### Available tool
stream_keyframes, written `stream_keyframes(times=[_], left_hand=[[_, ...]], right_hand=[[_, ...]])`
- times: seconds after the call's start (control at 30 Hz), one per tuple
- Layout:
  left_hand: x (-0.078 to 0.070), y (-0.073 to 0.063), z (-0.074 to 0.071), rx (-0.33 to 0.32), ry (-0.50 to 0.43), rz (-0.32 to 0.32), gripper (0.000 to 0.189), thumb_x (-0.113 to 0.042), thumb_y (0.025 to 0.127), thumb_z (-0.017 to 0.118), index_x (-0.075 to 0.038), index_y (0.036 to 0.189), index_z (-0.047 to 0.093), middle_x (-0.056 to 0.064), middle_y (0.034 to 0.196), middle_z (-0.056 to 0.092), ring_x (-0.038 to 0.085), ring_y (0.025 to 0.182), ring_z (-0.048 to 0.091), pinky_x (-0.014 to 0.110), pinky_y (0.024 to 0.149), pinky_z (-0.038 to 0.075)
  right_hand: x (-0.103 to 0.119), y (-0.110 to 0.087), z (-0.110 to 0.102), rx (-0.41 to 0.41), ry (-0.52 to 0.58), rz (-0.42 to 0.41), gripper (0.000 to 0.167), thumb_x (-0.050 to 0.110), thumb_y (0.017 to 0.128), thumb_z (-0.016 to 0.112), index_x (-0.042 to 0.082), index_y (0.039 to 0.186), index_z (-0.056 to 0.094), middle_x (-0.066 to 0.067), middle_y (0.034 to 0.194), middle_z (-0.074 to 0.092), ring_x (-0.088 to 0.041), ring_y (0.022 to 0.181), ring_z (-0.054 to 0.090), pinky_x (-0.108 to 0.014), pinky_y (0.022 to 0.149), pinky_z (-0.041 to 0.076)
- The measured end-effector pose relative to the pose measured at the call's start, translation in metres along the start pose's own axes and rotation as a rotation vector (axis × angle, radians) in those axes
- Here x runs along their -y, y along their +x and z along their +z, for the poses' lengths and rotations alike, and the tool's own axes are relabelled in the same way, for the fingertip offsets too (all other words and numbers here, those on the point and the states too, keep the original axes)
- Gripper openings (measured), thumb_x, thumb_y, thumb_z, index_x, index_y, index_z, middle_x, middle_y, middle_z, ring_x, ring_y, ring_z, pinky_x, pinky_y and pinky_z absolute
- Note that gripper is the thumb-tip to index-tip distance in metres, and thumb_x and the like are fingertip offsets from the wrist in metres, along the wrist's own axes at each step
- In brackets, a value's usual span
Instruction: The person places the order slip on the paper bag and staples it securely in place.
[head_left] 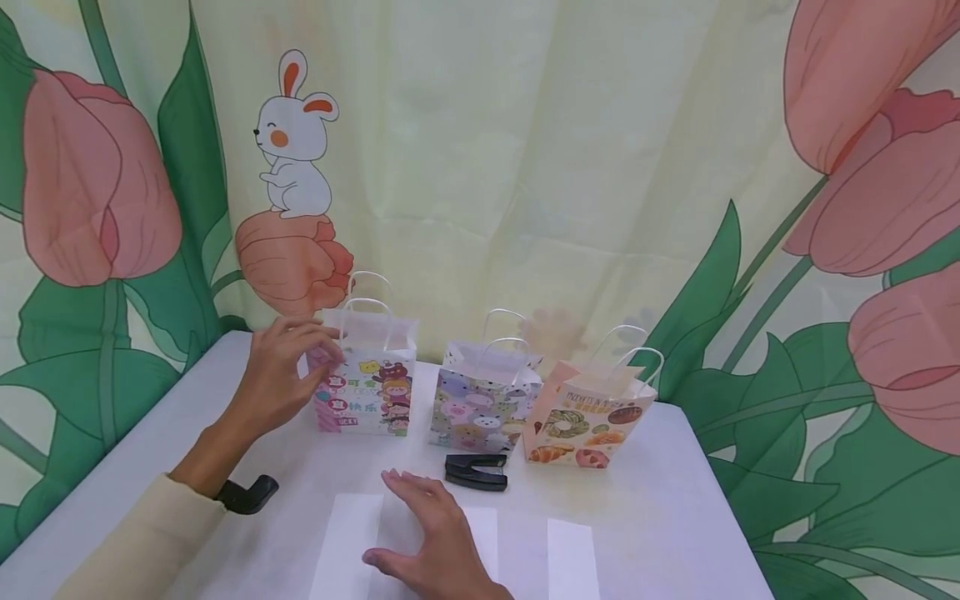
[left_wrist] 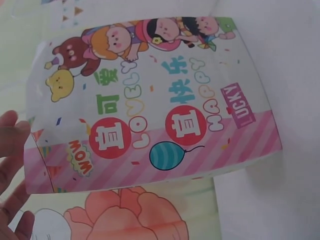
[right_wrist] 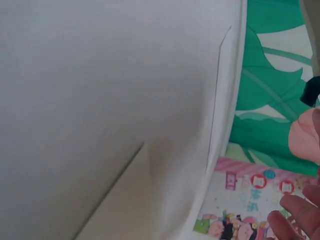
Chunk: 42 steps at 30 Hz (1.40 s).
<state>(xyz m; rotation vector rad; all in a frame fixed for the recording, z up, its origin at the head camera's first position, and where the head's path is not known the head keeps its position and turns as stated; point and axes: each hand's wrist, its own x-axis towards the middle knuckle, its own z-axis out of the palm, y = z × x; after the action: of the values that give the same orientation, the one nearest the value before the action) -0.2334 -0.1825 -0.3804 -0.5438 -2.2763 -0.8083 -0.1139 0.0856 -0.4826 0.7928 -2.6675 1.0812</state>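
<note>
My left hand (head_left: 283,375) is at the upper left corner of a white paper gift bag (head_left: 363,392) with cartoon figures and "LUCKY" lettering. In the left wrist view, the loosely spread fingers (left_wrist: 12,150) reach the bag's top edge, beside its pink striped border. The bag stands upright, twin white handles raised. Nearer the front, my right hand (head_left: 438,533) hovers over white paper pieces (head_left: 347,542), fingers spread and holding nothing. Just beyond it lies a black stapler (head_left: 476,472).
Right of the white bag stand an animal-print gift bag (head_left: 483,408) and an orange bread-print bag (head_left: 585,421), close together. Another white paper strip (head_left: 572,558) lies at front right. A tulip-and-rabbit curtain (head_left: 465,167) hangs behind the white table (head_left: 660,517).
</note>
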Motion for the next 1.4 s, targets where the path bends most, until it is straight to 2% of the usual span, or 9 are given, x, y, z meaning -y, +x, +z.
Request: stream_keyframes(times=[0.13,0.3,0.43,0.7,0.93,1.2,1.3,1.4], left_hand=[[0.001,0.001,0.001,0.001,-0.014,-0.003,0.025,0.000,0.077,0.092,-0.013,0.094,0.079,0.015,0.119,0.079,0.038,0.125,0.058,0.074,0.106,0.037],[0.004,0.000,0.004,0.007,-0.025,-0.011,0.026,0.000,0.077,0.092,-0.016,0.094,0.079,0.013,0.116,0.080,0.037,0.124,0.059,0.073,0.106,0.037],[0.005,0.000,0.007,0.005,-0.024,-0.014,0.027,0.001,0.077,0.092,-0.016,0.094,0.079,0.012,0.114,0.080,0.036,0.123,0.059,0.072,0.104,0.038],[0.004,0.002,0.008,0.009,-0.017,-0.018,0.027,0.001,0.076,0.092,-0.014,0.094,0.080,0.014,0.113,0.080,0.038,0.124,0.059,0.070,0.103,0.039],[0.005,0.004,0.008,0.013,-0.021,-0.026,0.027,0.001,0.076,0.092,-0.013,0.096,0.082,0.014,0.110,0.081,0.039,0.124,0.059,0.073,0.105,0.039],[0.006,0.004,0.009,0.017,-0.017,-0.021,0.028,0.000,0.076,0.093,-0.013,0.098,0.082,0.014,0.110,0.081,0.039,0.125,0.059,0.070,0.104,0.039],[0.006,0.005,0.009,0.022,-0.019,-0.020,0.028,0.000,0.076,0.092,-0.013,0.098,0.082,0.014,0.110,0.081,0.039,0.125,0.059,0.070,0.103,0.039],[0.006,0.005,0.010,0.024,-0.020,-0.022,0.028,0.000,0.076,0.092,-0.013,0.099,0.082,0.014,0.110,0.081,0.039,0.125,0.059,0.070,0.104,0.039]], right_hand=[[0.006,0.009,0.008,0.101,0.017,0.116,0.080,0.053,0.085,0.086,0.043,0.155,0.051,0.022,0.152,0.060,-0.016,0.142,0.056,-0.051,0.111,0.054],[0.011,0.018,0.016,0.220,0.022,0.292,0.083,0.051,0.079,0.091,0.048,0.153,0.052,0.023,0.150,0.061,-0.023,0.145,0.052,-0.063,0.112,0.049],[0.013,0.022,0.020,0.257,-0.012,0.352,0.086,0.052,0.076,0.093,0.051,0.152,0.053,0.023,0.150,0.061,-0.024,0.147,0.049,-0.062,0.115,0.046],[0.011,0.026,0.028,0.289,-0.139,0.328,0.092,0.055,0.071,0.095,0.050,0.152,0.053,0.019,0.151,0.062,-0.023,0.148,0.048,-0.056,0.117,0.046],[0.013,0.031,0.032,0.328,-0.263,0.317,0.095,0.053,0.072,0.096,0.048,0.154,0.050,0.019,0.149,0.063,-0.022,0.151,0.046,-0.053,0.120,0.044],[0.013,0.032,0.034,0.343,-0.344,0.302,0.094,0.053,0.072,0.096,0.047,0.154,0.051,0.017,0.142,0.069,-0.021,0.150,0.048,-0.050,0.121,0.043],[0.013,0.033,0.034,0.345,-0.341,0.309,0.090,0.052,0.072,0.096,0.049,0.152,0.053,0.019,0.134,0.072,-0.017,0.137,0.055,-0.044,0.112,0.050],[0.013,0.034,0.035,0.331,-0.287,0.314,0.087,0.045,0.072,0.098,0.049,0.148,0.057,0.019,0.121,0.074,-0.008,0.110,0.057,-0.029,0.090,0.052]])
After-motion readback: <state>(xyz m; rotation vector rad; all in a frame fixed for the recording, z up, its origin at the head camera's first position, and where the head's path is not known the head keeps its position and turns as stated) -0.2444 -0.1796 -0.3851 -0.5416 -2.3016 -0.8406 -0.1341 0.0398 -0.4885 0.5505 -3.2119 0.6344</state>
